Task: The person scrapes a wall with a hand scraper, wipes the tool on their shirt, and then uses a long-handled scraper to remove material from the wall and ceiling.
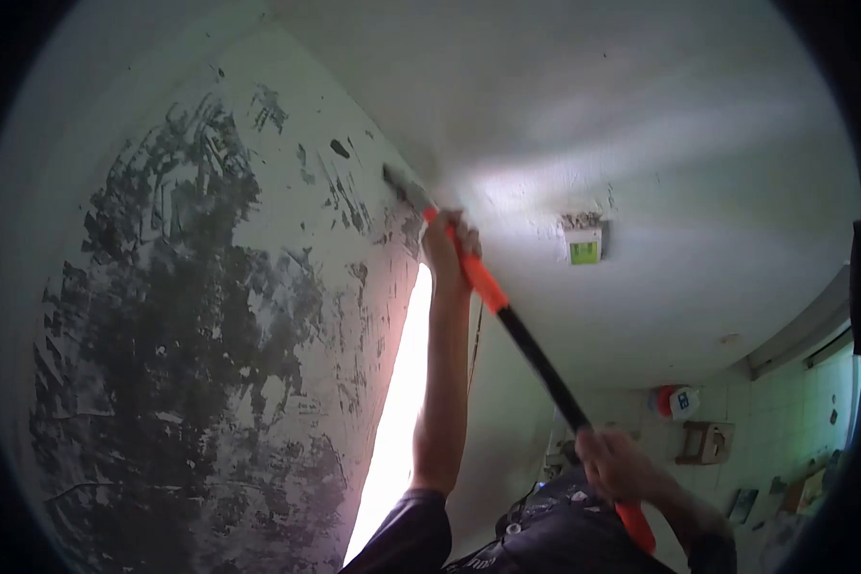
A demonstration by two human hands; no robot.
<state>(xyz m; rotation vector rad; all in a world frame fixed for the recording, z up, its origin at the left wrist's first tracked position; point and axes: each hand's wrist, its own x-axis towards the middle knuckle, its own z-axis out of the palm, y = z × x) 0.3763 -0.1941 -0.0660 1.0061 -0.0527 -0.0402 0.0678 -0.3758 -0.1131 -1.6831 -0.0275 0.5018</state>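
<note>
A long-handled scraper (540, 359) with a black shaft and orange grips runs diagonally across the view. My left hand (450, 251) is wrapped round its upper orange grip, close below the metal head. Lower down, my right hand (614, 466) is closed round the shaft just above the orange end. The blade end (400, 184) meets the wall (292, 225) near the corner with the ceiling. White coating on this wall is broken by large dark grey patches and streaks, with scattered marks around the blade.
Beside my left forearm is a tall, glaringly bright opening (392, 421). A small box with a green label (584, 251) sits on the pale surface (698, 153) to the right. Farther off are a red and white round item (674, 403), a wooden-framed piece (704, 443) and tiled walls.
</note>
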